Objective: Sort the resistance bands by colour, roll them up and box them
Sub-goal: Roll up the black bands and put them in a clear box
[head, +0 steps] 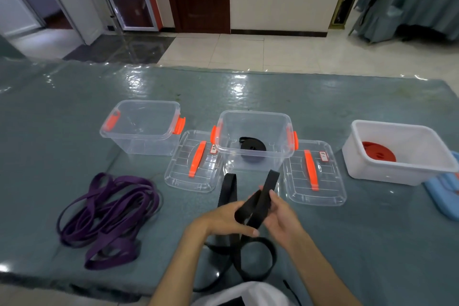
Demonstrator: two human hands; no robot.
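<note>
Nearest, at the table's front edge, a white garment covers part of the black band (258, 253), so where its loops end down there is hidden. The rest of that band coils loosely on the blue-grey table (372, 243) and rises into the hands, with two strap ends standing up beyond the fingers. The left hand (223, 218) has its fingers curled round the black strap from the left side; the right hand (280, 216) pinches the same strap from the right, thumb on top. Exactly how the band is wound between the palms is hard to make out.

To the left lies a tangled heap of purple bands (109, 216), loose on the table.

Further back, two clear lids with orange handles lie flat: one lid (193, 161) left of the middle box, the other lid (314, 174) to its right. The middle clear box (253, 139) holds a rolled black band (252, 147). The left clear box (144, 126) stands open with orange clips. On the right, a white tub (397, 154) holds a rolled red band (378, 151), partly hidden by its wall. A blue object (444, 196) beside the tub is cut off by the picture's edge.
</note>
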